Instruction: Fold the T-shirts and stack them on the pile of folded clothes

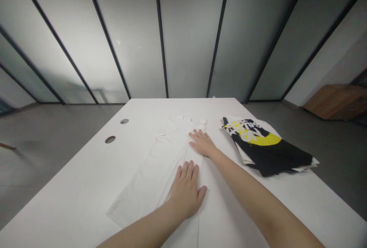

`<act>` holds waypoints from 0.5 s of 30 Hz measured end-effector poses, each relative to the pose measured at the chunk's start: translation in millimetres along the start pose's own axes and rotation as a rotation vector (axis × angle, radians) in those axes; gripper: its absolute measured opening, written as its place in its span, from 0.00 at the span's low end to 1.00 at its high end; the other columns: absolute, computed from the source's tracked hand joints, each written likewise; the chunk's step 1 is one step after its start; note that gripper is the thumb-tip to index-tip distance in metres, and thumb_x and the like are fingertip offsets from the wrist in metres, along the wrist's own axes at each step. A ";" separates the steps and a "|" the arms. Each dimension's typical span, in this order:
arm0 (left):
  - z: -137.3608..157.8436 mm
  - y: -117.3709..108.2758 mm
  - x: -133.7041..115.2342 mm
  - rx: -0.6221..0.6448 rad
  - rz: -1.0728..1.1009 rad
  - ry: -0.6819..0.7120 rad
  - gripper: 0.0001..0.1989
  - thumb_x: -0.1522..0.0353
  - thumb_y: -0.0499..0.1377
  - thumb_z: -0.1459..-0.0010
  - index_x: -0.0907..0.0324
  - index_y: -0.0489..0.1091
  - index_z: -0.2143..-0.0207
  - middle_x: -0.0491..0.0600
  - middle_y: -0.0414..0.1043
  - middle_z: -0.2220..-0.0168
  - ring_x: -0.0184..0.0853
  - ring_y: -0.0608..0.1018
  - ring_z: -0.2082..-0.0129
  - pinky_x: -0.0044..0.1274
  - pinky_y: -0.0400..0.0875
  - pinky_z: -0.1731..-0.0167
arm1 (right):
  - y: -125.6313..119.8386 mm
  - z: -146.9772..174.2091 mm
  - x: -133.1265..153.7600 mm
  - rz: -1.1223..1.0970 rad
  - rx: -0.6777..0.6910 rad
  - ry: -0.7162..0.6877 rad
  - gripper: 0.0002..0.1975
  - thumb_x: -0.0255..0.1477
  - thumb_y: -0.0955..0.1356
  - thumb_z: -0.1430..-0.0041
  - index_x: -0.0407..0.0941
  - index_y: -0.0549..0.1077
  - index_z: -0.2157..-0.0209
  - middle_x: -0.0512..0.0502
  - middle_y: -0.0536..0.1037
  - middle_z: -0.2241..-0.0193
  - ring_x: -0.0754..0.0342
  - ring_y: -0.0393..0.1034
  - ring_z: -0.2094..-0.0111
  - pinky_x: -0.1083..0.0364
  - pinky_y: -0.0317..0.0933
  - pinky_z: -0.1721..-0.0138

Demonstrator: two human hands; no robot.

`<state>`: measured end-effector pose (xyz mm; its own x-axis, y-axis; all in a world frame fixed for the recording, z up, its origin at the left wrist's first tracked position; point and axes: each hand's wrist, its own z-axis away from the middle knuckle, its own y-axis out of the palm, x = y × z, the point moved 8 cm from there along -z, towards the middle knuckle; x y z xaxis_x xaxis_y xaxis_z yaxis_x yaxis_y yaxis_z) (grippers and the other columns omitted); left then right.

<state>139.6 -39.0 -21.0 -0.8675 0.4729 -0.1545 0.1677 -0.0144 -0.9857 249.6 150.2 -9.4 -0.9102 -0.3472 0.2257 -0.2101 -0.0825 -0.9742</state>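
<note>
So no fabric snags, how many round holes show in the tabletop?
2: the near hole and the far hole, both left of the white garment. More could be hidden under it or the fabric pile.

Left grip palm-down, thumb spread; right grip farther forward, palm-down, fingers parted, arm extended.

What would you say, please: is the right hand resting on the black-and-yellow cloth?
No, the right hand rests on the white garment, apart from the black-and-yellow cloth.
</note>
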 end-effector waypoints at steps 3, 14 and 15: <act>3.9 4.1 2.1 0.002 0.005 -0.011 0.41 0.48 0.43 0.28 0.63 0.44 0.22 0.61 0.41 0.22 0.56 0.48 0.23 0.51 0.49 0.29 | 1.3 1.0 -5.0 -0.005 -0.034 0.001 0.32 0.46 0.57 0.25 0.51 0.58 0.26 0.43 0.49 0.23 0.38 0.41 0.23 0.36 0.38 0.27; 24.0 3.1 2.5 0.044 0.025 0.001 0.42 0.47 0.43 0.28 0.61 0.43 0.22 0.61 0.36 0.22 0.57 0.44 0.23 0.51 0.46 0.28 | -20.5 17.3 -1.4 -0.182 -0.337 -0.153 0.23 0.34 0.56 0.25 0.43 0.79 0.46 0.37 0.79 0.43 0.46 0.69 0.40 0.47 0.59 0.35; 28.4 3.1 2.3 0.049 0.025 0.009 0.42 0.47 0.42 0.28 0.61 0.43 0.22 0.61 0.36 0.22 0.57 0.44 0.23 0.51 0.45 0.28 | -20.3 17.9 1.5 -0.197 -0.327 -0.179 0.24 0.34 0.56 0.25 0.43 0.80 0.46 0.37 0.79 0.45 0.47 0.70 0.42 0.48 0.60 0.36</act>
<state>124.9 -62.9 -26.3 -0.8590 0.4797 -0.1789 0.1661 -0.0695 -0.9837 258.8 134.7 10.8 -0.7708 -0.5138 0.3767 -0.5028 0.1274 -0.8550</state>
